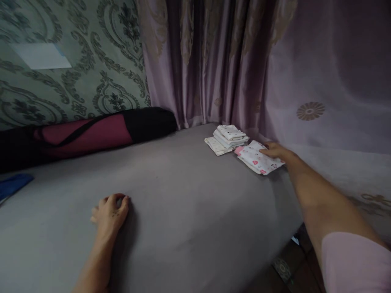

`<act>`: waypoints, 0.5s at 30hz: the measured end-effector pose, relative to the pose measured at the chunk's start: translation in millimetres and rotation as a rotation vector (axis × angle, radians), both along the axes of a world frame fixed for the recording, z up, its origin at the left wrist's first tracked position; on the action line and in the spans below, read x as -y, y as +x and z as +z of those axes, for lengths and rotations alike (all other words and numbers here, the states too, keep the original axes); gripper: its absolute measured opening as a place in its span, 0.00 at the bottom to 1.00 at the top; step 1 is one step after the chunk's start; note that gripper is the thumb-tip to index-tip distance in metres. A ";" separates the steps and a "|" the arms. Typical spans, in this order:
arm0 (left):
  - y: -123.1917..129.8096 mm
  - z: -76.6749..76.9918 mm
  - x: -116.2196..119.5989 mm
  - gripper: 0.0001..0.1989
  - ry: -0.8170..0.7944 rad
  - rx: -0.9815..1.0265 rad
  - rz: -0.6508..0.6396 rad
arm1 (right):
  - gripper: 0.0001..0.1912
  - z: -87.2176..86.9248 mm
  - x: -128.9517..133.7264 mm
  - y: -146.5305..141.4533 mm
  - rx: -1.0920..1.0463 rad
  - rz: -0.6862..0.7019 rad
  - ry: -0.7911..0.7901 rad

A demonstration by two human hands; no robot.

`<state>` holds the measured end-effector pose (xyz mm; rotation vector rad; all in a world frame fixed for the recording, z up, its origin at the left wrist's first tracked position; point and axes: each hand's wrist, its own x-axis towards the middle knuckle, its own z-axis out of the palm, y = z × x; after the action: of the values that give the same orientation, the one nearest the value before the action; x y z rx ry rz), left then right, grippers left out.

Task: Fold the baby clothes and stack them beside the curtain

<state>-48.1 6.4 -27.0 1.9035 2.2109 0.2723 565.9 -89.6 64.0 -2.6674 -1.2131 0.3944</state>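
Observation:
My right hand [273,150] grips a folded white baby garment [259,158] with pink and dark prints by its far edge, thumb on top. A bit of pink cloth shows at the garment's left corner. Just left of it lies a small stack of folded white cloths [230,136] with small prints, partly overlapped by the garment in this view. My left hand [111,209] rests low over the grey sheet [177,203], its fingers curled in and the thumb near the index finger. Nothing shows in that hand.
A long black and dark pink bag [88,132] lies along the patterned wall. Something blue [14,185] sits at the left edge. Purple curtains [207,61] hang behind the stack. The bed's edge drops to a dark floor [293,264] at lower right.

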 end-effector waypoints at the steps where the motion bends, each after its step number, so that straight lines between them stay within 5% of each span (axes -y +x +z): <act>1: 0.5 0.5 0.2 0.25 -0.004 0.003 0.006 | 0.28 -3.0 -0.3 0.4 0.030 -0.015 -0.003; 9: 6.5 7.3 4.2 0.23 -0.011 0.023 0.050 | 0.31 -17.2 -5.3 -43.4 0.189 0.095 0.080; 15: 8.7 8.6 8.5 0.22 0.011 0.040 0.064 | 0.35 -46.5 -11.5 -67.0 0.235 0.032 -0.068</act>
<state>-39.4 -2.0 -18.4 1.8179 2.2518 0.3302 498.9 -78.1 17.6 -2.8192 -1.3298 0.1302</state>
